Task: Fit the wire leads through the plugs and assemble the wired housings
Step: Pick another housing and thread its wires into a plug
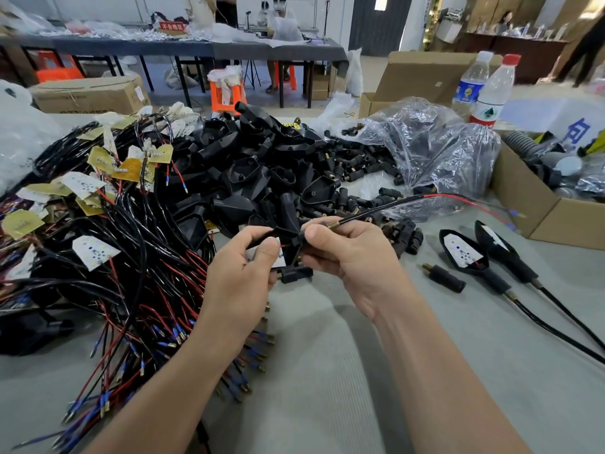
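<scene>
The left hand [242, 276] is curling thumb and fingers round a white LED board [280, 261], pinching it against the near end of a black housing [292, 235] held just above the grey table [327, 355]. The right hand [347, 253] is gripping the other side of that housing, thumb pressing on top. A black wire lead [393, 204] is running out from its fingers toward the right and splitting into red and black strands. Whether the lead is passing through the housing I cannot quite make out behind the fingers.

A black plug [294, 275] is lying just under both hands. Behind them a heap of housings [248, 165] is sitting mid-table. A tangle of wired boards [98, 224] is sprawling to the left. Two wired housings [465, 253] are lying to the right beside a loose plug [445, 277].
</scene>
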A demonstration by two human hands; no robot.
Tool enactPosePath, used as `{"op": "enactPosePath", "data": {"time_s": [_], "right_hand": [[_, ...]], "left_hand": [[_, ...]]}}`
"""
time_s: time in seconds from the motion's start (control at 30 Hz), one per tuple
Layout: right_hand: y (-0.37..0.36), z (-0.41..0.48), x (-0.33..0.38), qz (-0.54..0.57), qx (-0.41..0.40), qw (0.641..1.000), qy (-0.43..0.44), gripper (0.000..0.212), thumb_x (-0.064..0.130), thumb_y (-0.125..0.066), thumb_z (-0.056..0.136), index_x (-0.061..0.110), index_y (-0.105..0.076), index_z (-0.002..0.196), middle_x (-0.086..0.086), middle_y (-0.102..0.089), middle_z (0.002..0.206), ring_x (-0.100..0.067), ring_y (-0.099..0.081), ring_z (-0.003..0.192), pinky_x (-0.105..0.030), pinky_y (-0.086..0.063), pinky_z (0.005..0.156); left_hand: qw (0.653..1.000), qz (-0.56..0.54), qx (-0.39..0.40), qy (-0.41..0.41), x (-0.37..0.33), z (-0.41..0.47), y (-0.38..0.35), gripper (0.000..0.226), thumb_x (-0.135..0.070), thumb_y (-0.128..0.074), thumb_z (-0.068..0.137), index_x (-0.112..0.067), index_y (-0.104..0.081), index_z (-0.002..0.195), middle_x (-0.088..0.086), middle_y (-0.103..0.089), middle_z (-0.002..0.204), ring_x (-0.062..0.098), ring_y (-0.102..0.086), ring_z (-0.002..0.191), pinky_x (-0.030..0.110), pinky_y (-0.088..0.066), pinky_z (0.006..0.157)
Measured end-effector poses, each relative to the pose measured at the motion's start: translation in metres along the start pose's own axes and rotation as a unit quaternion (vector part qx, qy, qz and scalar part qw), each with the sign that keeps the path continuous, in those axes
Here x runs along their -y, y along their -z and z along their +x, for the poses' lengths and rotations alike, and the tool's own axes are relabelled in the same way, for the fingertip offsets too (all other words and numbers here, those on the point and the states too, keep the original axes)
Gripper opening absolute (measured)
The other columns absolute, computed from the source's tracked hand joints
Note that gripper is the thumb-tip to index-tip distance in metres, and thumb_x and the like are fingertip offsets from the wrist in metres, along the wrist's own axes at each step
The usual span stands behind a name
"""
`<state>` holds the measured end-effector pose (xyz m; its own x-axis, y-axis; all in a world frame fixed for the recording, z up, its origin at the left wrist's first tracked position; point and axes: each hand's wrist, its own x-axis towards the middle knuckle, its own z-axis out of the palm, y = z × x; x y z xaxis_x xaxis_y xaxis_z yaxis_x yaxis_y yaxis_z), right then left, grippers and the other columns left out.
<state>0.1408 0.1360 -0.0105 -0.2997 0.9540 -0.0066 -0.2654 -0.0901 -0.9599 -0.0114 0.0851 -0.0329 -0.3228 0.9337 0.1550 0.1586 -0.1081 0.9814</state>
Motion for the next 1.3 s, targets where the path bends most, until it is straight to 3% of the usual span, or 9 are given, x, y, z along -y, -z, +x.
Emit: {"op": "enactPosePath", "data": {"time_s": [0.2, 0.47, 0.53, 0.63, 0.73, 0.87, 1.03, 1.17, 1.3], "right_hand": [[0.007, 0.004, 0.005, 0.058, -0.082, 0.995, 0.027, 0.02, 0.003, -0.073, 0.089, 0.011, -0.077, 0.071, -0.01, -0.073, 0.073, -0.015, -0.064, 0.06, -0.022, -0.055, 0.057], [0.0, 0.005, 0.002, 0.042, -0.054, 0.998, 0.013, 0.013, 0.007, -0.068, 0.094, 0.012, -0.076, 0.085, -0.003, -0.071, 0.076, -0.011, -0.065, 0.066, -0.024, -0.058, 0.063], [-0.003, 0.003, 0.004, -0.071, -0.088, 0.993, 0.031, 0.017, 0.021, -0.068, 0.097, 0.011, -0.074, 0.084, -0.001, -0.071, 0.071, -0.015, -0.065, 0.063, -0.03, -0.056, 0.063], [-0.007, -0.006, 0.009, -0.443, -0.206, 0.87, 0.067, 0.046, 0.056, -0.062, 0.089, 0.016, -0.066, 0.067, 0.006, -0.064, 0.054, -0.018, -0.063, 0.061, -0.033, -0.046, 0.061], [-0.02, -0.025, 0.027, -0.524, -0.321, 0.763, 0.202, 0.025, 0.043, -0.067, 0.083, 0.024, -0.057, 0.071, 0.01, -0.061, 0.064, -0.02, -0.058, 0.076, -0.034, -0.039, 0.07], [-0.019, -0.044, 0.048, -0.674, -0.15, 0.662, 0.29, 0.014, 0.032, -0.057, 0.092, 0.027, -0.063, 0.104, 0.008, -0.063, 0.117, -0.022, -0.052, 0.117, -0.038, -0.034, 0.106], [0.017, -0.059, 0.063, -0.684, -0.052, 0.72, 0.106, 0.014, 0.039, -0.048, 0.099, 0.027, -0.054, 0.095, 0.004, -0.065, 0.081, -0.029, -0.06, 0.083, -0.041, -0.047, 0.069], [0.087, -0.063, 0.06, -0.657, -0.26, 0.706, 0.056, 0.015, 0.035, -0.055, 0.097, 0.027, -0.065, 0.104, -0.003, -0.071, 0.092, -0.034, -0.06, 0.087, -0.04, -0.044, 0.069], [0.138, -0.059, 0.035, -0.616, -0.344, 0.708, -0.041, 0.017, 0.034, -0.055, 0.097, 0.023, -0.067, 0.104, -0.007, -0.069, 0.093, -0.032, -0.053, 0.083, -0.037, -0.036, 0.069]], "left_hand": [[0.972, -0.201, 0.076, 0.091, -0.016, 0.008, 0.001, 0.029, -0.006, -0.045, 0.107, -0.013, -0.073, 0.114, 0.016, -0.079, 0.096, 0.026, -0.077, 0.079, 0.024, -0.059, 0.065], [0.98, -0.195, 0.017, 0.039, -0.011, 0.006, 0.0, 0.029, 0.005, -0.062, 0.096, -0.016, -0.079, 0.106, 0.01, -0.08, 0.102, 0.03, -0.078, 0.089, 0.025, -0.062, 0.07], [0.979, -0.197, 0.001, 0.047, -0.012, 0.006, -0.003, 0.029, 0.003, -0.063, 0.096, -0.02, -0.08, 0.102, 0.009, -0.08, 0.098, 0.03, -0.079, 0.084, 0.024, -0.061, 0.067], [0.977, -0.198, -0.016, 0.075, -0.014, 0.005, -0.004, 0.025, -0.004, -0.062, 0.099, -0.023, -0.078, 0.097, 0.011, -0.08, 0.087, 0.027, -0.078, 0.072, 0.022, -0.06, 0.061], [0.968, -0.224, -0.027, 0.111, -0.011, 0.008, 0.004, 0.018, -0.006, -0.058, 0.102, -0.011, -0.075, 0.104, 0.013, -0.077, 0.078, 0.024, -0.07, 0.059, 0.024, -0.056, 0.053], [0.957, -0.251, 0.042, 0.143, -0.011, 0.01, 0.014, 0.023, -0.012, -0.056, 0.098, -0.006, -0.078, 0.098, 0.009, -0.064, 0.068, 0.017, -0.055, 0.052, 0.025, -0.044, 0.047], [0.936, -0.286, 0.092, 0.185, -0.02, 0.012, -0.004, 0.027, -0.032, -0.056, 0.099, -0.009, -0.069, 0.105, 0.003, -0.077, 0.082, 0.012, -0.071, 0.063, 0.021, -0.056, 0.053], [0.97, -0.183, 0.109, 0.114, -0.016, 0.005, -0.008, 0.031, -0.028, -0.068, 0.088, -0.02, -0.069, 0.118, -0.003, -0.079, 0.107, 0.013, -0.076, 0.097, 0.022, -0.06, 0.073], [0.991, -0.085, 0.072, 0.068, -0.01, -0.001, -0.011, 0.013, -0.01, -0.074, 0.092, -0.021, -0.08, 0.092, 0.007, -0.079, 0.085, 0.014, -0.074, 0.073, 0.018, -0.058, 0.064]]}}
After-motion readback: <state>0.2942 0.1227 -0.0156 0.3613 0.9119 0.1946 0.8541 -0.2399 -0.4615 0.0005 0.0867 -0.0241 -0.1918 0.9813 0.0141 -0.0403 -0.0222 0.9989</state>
